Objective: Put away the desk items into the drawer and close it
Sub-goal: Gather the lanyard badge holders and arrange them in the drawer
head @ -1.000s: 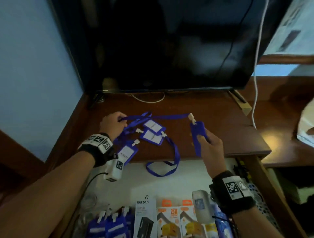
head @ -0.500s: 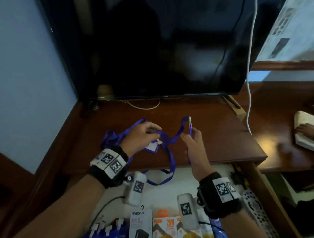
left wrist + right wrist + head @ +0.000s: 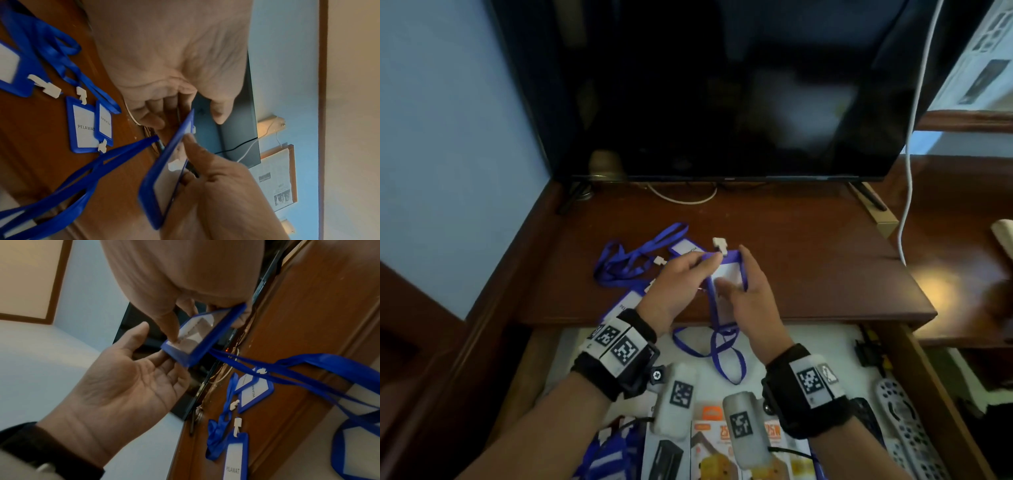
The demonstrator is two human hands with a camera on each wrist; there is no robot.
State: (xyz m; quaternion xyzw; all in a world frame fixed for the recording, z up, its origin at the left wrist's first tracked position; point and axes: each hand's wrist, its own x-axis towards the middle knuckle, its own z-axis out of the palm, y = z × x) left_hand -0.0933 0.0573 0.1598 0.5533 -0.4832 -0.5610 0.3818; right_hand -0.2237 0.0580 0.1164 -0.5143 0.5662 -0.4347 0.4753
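A blue badge holder (image 3: 726, 274) with a white clip is held above the desk (image 3: 808, 274). My right hand (image 3: 736, 275) pinches it, thumb on its clear face (image 3: 197, 332) and fingers behind. My left hand (image 3: 705, 266) is beside it with a flat palm (image 3: 123, 378), its fingertips touching the holder's end. The holder's blue lanyard (image 3: 722, 356) hangs over the desk edge into the open drawer (image 3: 808, 342). Other badge holders (image 3: 84, 125) marked PELAWAT lie on the desk with a heap of lanyards (image 3: 626, 263).
A dark monitor (image 3: 722, 102) stands at the back of the desk, with a white cable (image 3: 909, 171) to its right. The drawer holds boxed chargers (image 3: 709, 428), more blue badge holders (image 3: 609, 455) and a grey remote (image 3: 907, 418).
My left hand left the lanyard heap and came right to the badge holder. The right hand turned the holder from edge-on to face-up. The head view dropped closer to the drawer.
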